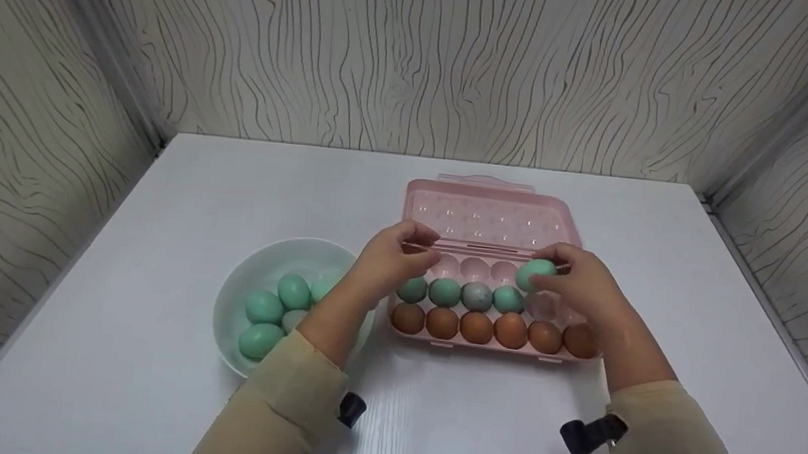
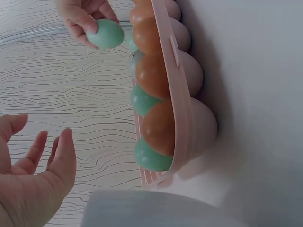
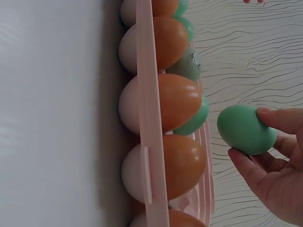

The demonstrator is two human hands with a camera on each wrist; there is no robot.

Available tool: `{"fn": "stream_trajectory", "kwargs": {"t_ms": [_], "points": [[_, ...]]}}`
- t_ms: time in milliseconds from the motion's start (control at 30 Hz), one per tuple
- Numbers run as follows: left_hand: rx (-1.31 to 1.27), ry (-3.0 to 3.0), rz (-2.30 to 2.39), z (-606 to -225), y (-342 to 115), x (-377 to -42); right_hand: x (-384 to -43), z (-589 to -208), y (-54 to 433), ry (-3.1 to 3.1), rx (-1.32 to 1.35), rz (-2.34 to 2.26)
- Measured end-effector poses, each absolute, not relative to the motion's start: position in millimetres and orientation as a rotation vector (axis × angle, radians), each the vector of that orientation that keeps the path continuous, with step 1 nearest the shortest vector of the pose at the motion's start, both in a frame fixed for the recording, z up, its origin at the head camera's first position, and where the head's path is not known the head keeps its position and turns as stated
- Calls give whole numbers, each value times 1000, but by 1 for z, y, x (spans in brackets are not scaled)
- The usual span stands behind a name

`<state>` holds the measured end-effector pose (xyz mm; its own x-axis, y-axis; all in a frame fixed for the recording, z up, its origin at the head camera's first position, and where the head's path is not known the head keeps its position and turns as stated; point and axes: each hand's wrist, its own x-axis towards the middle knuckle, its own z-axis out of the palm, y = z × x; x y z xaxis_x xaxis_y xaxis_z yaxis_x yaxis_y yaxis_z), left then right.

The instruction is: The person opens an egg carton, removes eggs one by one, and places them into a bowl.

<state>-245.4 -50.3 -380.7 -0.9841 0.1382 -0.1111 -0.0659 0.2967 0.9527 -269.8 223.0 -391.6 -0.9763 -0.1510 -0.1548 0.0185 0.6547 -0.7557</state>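
My right hand (image 1: pixel 582 281) pinches a green egg (image 1: pixel 533 273) between thumb and fingers, above the right part of a pink egg carton (image 1: pixel 496 348). In the right wrist view the egg (image 3: pixel 244 128) is clear of the carton. My left hand (image 1: pixel 388 258) hovers over the carton's left end, holding nothing, its fingers loosely bent and thumb apart. Brown eggs (image 1: pixel 476 328) fill the front row. Behind them sit green eggs (image 1: pixel 445 293) and one greyish egg (image 1: pixel 477 296), with bare cups to their right. Bare cups (image 1: pixel 475 270) show in the back row, partly hidden by both hands.
The carton's lid (image 1: pixel 490 216) lies folded back behind it. Left of the carton, a white bowl (image 1: pixel 243 271) holds several green eggs (image 1: pixel 264 307) and a paler one; my left forearm hides part of it. Patterned panels (image 1: pixel 418 60) enclose the white table (image 1: pixel 153 256).
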Motion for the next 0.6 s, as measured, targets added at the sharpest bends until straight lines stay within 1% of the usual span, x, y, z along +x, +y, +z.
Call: {"fn": "stream_trajectory", "kwargs": {"t_ms": [300,600], "points": [[152,2419,1715,-383,-41,-244,-265,-379,202,2552,-200,-1404],[277,2443,1653,-384,-29,-240,-257,-370,184,2514,-300,-1424]]}}
